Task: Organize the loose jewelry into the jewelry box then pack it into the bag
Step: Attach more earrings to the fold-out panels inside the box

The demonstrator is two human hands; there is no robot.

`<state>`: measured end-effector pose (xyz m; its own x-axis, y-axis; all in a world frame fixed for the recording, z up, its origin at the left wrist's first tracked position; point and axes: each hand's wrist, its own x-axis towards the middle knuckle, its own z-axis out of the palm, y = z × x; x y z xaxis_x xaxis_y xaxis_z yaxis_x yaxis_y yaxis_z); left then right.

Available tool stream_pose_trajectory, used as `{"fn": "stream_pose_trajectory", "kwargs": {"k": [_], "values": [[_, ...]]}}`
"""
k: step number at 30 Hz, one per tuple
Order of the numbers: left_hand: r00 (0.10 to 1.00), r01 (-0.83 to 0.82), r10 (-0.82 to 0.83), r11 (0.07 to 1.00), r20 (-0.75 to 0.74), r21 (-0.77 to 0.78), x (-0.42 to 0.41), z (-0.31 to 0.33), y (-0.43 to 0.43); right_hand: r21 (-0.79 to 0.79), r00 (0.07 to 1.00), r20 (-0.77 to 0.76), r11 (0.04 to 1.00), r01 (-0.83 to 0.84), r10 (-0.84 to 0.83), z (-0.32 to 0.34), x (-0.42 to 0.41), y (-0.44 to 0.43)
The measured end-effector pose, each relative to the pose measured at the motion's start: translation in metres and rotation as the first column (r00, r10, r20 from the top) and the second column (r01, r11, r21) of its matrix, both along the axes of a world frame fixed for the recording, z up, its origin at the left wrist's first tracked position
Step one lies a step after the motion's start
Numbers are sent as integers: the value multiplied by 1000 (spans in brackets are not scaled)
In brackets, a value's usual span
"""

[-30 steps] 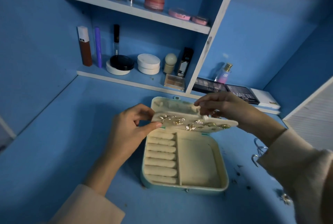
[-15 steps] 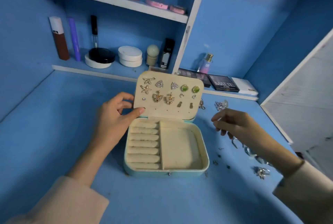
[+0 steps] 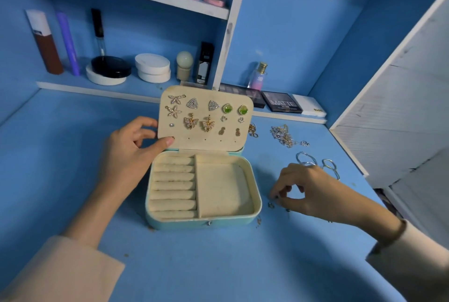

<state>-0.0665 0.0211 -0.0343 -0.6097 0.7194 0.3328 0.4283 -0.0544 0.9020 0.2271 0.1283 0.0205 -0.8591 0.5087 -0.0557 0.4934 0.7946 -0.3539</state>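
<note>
A mint jewelry box (image 3: 201, 222) lies open on the blue table, with cream ring rolls on the left and a bare tray on the right. Its cream earring panel (image 3: 206, 143) stands upright, studded with several earrings, among them gold butterflies (image 3: 190, 122). My left hand (image 3: 128, 153) pinches the panel's lower left corner. To the right of the box, my right hand (image 3: 308, 187) is low over the table. Its fingertips are gathered over a small loose piece (image 3: 271, 205), and I cannot tell whether they grip it. No bag is in view.
Tangled chains (image 3: 284, 135), silver hoops (image 3: 306, 158) and a gold piece (image 3: 252, 130) lie behind my right hand. Cosmetics fill the shelves, and a dark palette (image 3: 281, 105) and a perfume bottle (image 3: 258, 78) sit at the back. A white board (image 3: 401, 112) closes off the right side.
The earring panel swung up from lying tilted over the box to standing upright. My right hand left the panel and dropped to the table right of the box.
</note>
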Motion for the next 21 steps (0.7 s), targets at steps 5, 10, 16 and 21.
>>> {"fn": "stream_pose_trajectory", "kwargs": {"k": [5,10,16,21], "values": [[1000,-2,2,1000,6,12,-1,0,0,-32,999,41,999,18,-17,-1,-1,0],[1000,2,-2,1000,7,-1,0,1,0,-71,998,29,995,63,-61,-1,-4,-3],[1000,-3,3,1000,3,2,-1,1,0,-87,981,-120,986,144,-154,4,-11,-4],[1000,-1,1,1000,-4,6,-2,0,0,-176,945,-283,977,117,-165,8,-28,-6]]}}
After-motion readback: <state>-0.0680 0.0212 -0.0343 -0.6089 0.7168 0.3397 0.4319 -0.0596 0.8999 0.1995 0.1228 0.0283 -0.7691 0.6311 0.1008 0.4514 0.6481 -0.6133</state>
